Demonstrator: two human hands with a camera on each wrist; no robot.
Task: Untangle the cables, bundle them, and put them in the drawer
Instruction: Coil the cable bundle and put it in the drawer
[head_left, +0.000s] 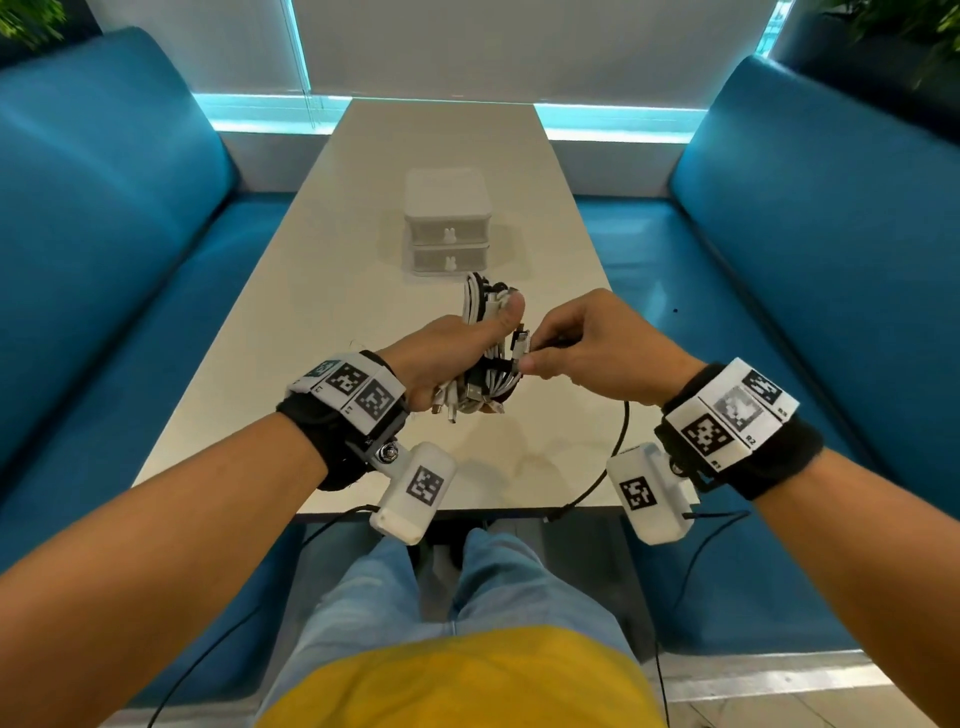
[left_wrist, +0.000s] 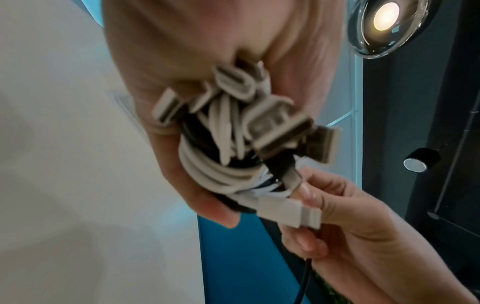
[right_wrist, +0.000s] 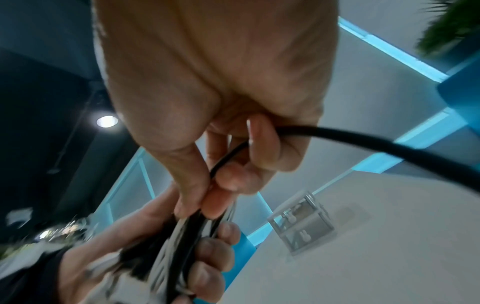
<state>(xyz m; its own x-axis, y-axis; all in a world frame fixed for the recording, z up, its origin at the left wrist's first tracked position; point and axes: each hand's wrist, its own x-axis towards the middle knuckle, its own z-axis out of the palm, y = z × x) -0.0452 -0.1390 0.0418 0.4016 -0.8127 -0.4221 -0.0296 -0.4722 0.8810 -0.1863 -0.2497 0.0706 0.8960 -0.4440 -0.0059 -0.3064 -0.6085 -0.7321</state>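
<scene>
My left hand (head_left: 457, 353) grips a thick bundle of white and black cables (head_left: 480, 306) above the near half of the table, thumb pressed along its top. Several plug ends (left_wrist: 275, 123) stick out of the fist below. My right hand (head_left: 561, 345) pinches a black cable (right_wrist: 228, 158) at the bundle's right side; the cable passes through its curled fingers and hangs away to the right (right_wrist: 389, 148). A white two-drawer box (head_left: 448, 228) stands mid-table beyond the hands, both drawers closed, each with a small rabbit-shaped knob.
The pale table (head_left: 363, 249) runs away from me between two blue benches (head_left: 104, 234) (head_left: 831, 234). A thin black wire (head_left: 618, 441) loops over the table's near edge by my right wrist. A window sill lies at the far end.
</scene>
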